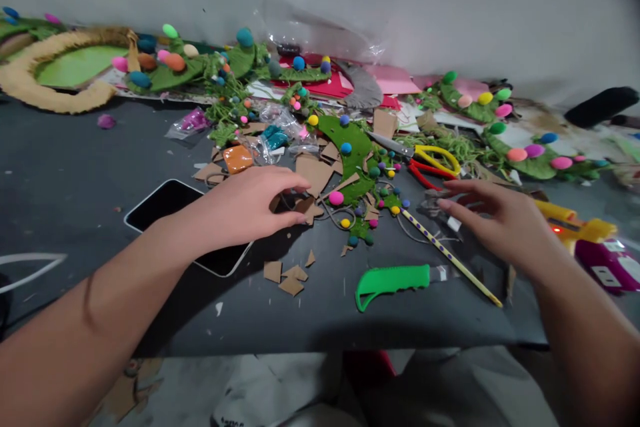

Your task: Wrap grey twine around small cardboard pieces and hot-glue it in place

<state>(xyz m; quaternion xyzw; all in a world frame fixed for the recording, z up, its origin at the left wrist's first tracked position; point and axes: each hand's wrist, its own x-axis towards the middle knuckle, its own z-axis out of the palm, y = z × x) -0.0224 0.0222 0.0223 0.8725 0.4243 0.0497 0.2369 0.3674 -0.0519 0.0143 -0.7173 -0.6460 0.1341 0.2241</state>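
My left hand [250, 203] reaches over a phone [165, 205], with thumb and fingers apart beside a small cut cardboard piece [313, 211]; whether a fingertip touches it I cannot tell. My right hand [505, 223] hovers with its fingers spread near the red and yellow handles of the scissors [434, 159], holding nothing. Between the hands lies a green felt crescent [350, 153] with a strand of coloured pom-poms [336, 198] and grey cord. A striped pencil [450, 255] lies slanted nearby. In front is a green utility knife [393, 281], its blade partly out.
Cardboard scraps [290, 278] are strewn over the dark table [165, 313]. A yellow glue gun [575, 223] with a red light is at the right. Along the wall stand green felt crescents with balls [175, 63] and a beige padded ring [55, 97].
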